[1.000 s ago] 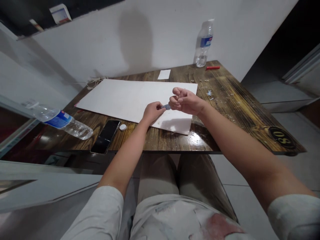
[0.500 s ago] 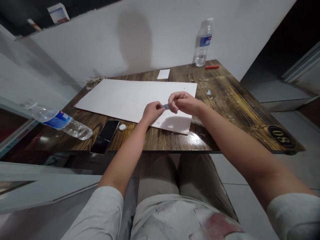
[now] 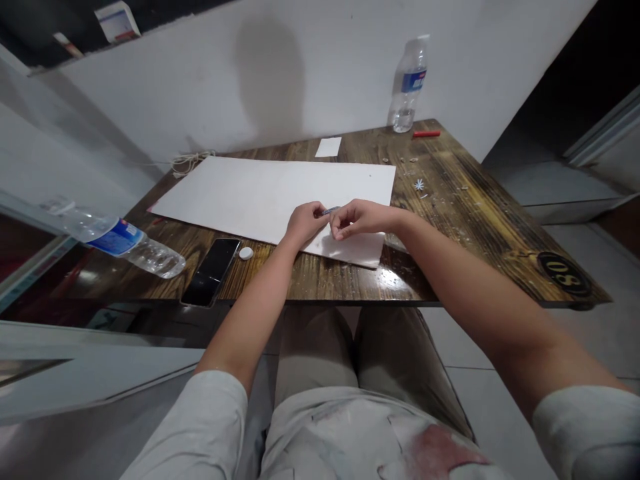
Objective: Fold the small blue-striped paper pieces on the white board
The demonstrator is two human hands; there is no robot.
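Observation:
My left hand (image 3: 303, 224) and my right hand (image 3: 357, 218) meet over the near right part of a large white sheet (image 3: 260, 193) lying on the wooden table (image 3: 480, 220). Between their fingertips is a small bluish-grey object (image 3: 331, 211); it is too small to name. My left fingers are curled and pinch one end of it. My right fingers are pinched together at its other end, knuckles low near the sheet.
A black phone (image 3: 211, 271) and a white bottle cap (image 3: 245, 253) lie left of my hands. A water bottle (image 3: 115, 238) lies on its side at the left edge, another bottle (image 3: 409, 83) stands at the back. A small white paper (image 3: 329, 147), a red stick (image 3: 426, 133) and scraps (image 3: 419, 185) lie beyond.
My right hand has come down from a raised fist to a low pinch near the sheet and moved slightly left. My left hand has stayed in place.

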